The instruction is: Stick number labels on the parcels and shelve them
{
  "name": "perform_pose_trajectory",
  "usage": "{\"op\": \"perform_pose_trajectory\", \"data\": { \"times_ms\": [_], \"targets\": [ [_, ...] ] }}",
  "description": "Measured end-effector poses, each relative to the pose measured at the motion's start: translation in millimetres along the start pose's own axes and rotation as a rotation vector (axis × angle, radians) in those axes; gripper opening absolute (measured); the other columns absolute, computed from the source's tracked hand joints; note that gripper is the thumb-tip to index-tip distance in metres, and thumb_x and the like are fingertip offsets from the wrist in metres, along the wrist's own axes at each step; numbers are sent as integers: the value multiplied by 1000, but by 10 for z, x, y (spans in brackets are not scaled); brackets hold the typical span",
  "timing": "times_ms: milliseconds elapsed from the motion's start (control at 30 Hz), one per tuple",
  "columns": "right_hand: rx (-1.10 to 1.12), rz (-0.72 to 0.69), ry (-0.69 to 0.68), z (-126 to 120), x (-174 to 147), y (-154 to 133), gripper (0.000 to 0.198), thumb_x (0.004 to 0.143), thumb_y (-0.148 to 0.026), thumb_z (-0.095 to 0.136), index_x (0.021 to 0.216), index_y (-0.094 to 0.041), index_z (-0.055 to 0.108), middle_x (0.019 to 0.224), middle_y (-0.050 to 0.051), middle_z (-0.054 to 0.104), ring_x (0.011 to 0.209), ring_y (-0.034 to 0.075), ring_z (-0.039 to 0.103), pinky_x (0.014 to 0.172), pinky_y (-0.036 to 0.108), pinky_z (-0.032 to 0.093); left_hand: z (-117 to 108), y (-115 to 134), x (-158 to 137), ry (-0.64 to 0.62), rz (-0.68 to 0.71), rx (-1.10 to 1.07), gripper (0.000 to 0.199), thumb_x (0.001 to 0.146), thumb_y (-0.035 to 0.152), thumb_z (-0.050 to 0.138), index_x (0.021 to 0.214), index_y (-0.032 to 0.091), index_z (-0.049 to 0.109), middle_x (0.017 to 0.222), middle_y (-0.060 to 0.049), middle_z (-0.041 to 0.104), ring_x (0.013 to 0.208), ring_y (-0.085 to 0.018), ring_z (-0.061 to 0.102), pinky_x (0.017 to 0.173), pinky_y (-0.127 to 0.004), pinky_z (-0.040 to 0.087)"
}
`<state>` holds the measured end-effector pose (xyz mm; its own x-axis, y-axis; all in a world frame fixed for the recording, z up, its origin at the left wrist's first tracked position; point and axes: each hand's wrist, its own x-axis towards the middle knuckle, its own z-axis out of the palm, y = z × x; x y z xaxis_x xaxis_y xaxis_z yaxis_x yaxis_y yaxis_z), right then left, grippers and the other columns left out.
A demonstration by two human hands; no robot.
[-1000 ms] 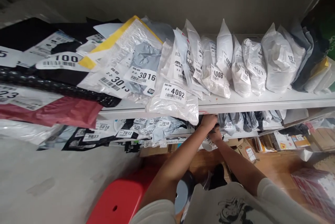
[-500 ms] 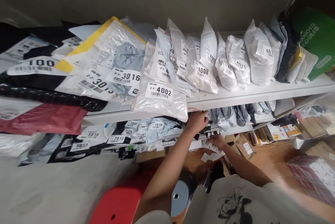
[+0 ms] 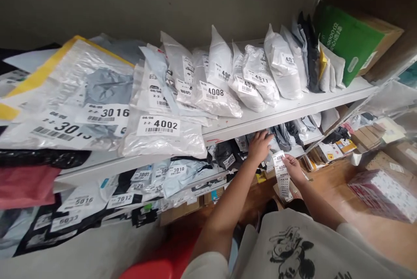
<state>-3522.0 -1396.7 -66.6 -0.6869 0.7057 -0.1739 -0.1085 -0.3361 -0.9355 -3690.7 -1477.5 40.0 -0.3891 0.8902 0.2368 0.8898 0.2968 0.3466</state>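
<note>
My left hand (image 3: 259, 146) reaches to the lower shelf, its fingers stretched out over the grey mailing bags (image 3: 273, 141) standing there. Whether it grips one of them is hard to see. Beside it, to the left, lies a black parcel (image 3: 224, 154) labelled 4002. In my right hand (image 3: 295, 169), pinched near its top end, hangs a long strip of number labels (image 3: 282, 177), with 4008 and 4009 among the printed numbers.
White poly parcels (image 3: 282, 64) with number stickers line the upper shelf (image 3: 289, 109). A green box (image 3: 348, 40) stands at its right end. Lower left are more labelled bags (image 3: 78, 203). A red stool (image 3: 150, 268) is below, and cartons (image 3: 384, 194) sit on the floor at right.
My view has shifted to the right along the shelf. The label strip in my right hand now hangs lengthwise, its numbers facing me. My left hand's fingers have spread over the grey bags.
</note>
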Motion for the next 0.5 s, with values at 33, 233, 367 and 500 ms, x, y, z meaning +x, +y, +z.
{"op": "perform_pose_trajectory", "data": {
  "times_ms": [33, 233, 367, 500],
  "targets": [
    [26, -1, 3, 17, 1, -30, 51, 63, -63, 82, 84, -20, 66, 68, -1, 64, 58, 16, 53, 58, 27, 43, 2, -62, 76, -73, -22, -20, 38, 85, 19, 70, 122, 25, 66, 132, -10, 60, 119, -30, 58, 100, -41, 50],
    [63, -46, 29, 368, 194, -67, 52, 60, -65, 79, 86, -21, 68, 66, 0, 64, 61, 18, 56, 59, 29, 44, 117, -361, 133, -31, -12, -65, 14, 86, 26, 69, 99, 21, 68, 117, -9, 60, 112, -26, 60, 102, -39, 50],
    [93, -89, 149, 615, 458, -1, 49, 60, -68, 76, 68, -22, 60, 59, -1, 58, 55, 14, 47, 54, 27, 39, 128, -460, 214, -125, 203, -77, 20, 82, 14, 63, 100, 20, 66, 131, -10, 58, 126, -25, 54, 109, -38, 46],
    [126, -107, 251, 625, 673, 17, 53, 59, -71, 75, 60, -23, 51, 51, -5, 46, 49, 11, 37, 50, 27, 34, 92, -532, 305, -206, 285, -40, 51, 81, 10, 53, 131, 19, 58, 142, -10, 54, 132, -26, 49, 114, -41, 41]
  ]
}}
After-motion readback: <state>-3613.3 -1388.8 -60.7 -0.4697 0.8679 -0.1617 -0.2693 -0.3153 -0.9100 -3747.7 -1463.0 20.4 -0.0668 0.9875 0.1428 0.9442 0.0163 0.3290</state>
